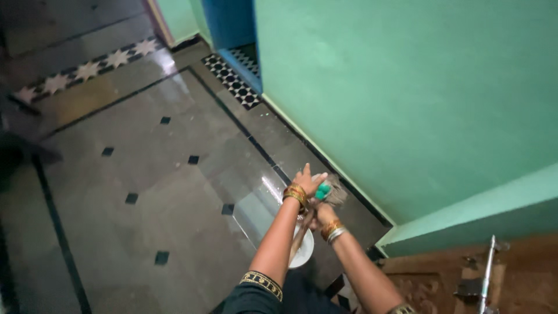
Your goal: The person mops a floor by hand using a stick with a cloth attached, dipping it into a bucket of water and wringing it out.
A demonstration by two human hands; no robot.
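Left hand (304, 180): mine, fingers spread wide, palm pressed on the mop head (331, 192), bangles at the wrist.
Right hand (323, 214): closed around the mop handle (302, 231) just below the head.
Mop head: between my hands, over the floor (145, 192), near the green wall (407, 99).
Bowl (304, 250): white, on the floor under my arms.

You see a dim room; soft light glares off the polished grey stone floor (174, 174) near its wall edge, the far-left corner falls dark, and your hands look slightly blurred.
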